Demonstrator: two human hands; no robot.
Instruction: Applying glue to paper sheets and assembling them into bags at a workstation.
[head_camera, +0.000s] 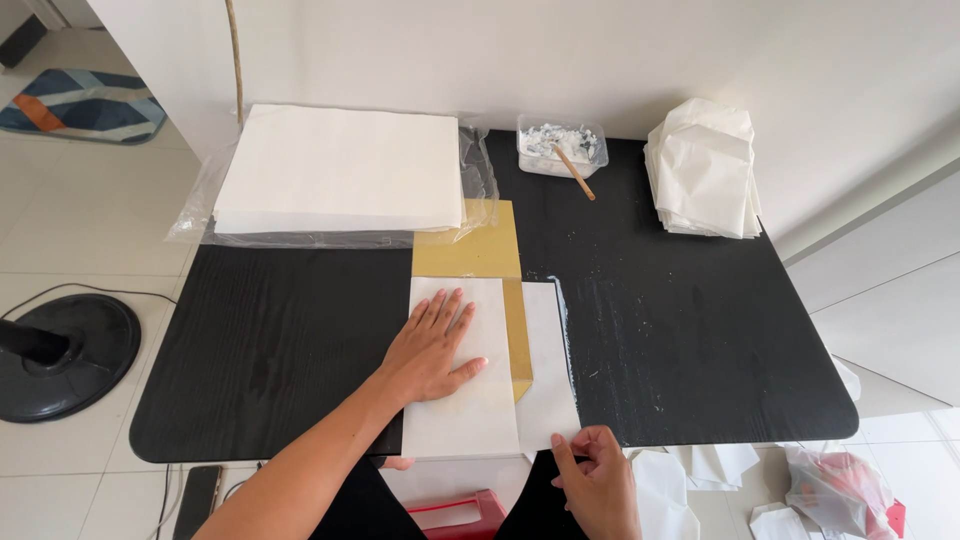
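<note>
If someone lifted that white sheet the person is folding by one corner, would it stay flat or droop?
Probably droop: the white sheet looks thin, and it lies folded over the gold template. It seems light, since the left hand presses flat on it while the right hand pinches its lower edge. It might slide easily on the smooth black table.

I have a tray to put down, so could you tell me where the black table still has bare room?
Bare patches on the black table: the right part, between the folded white sheet and the folded paper pile, and the near-left part below the paper stack. The middle is crowded: the left hand presses the sheet and the right hand pinches its edge.
</note>
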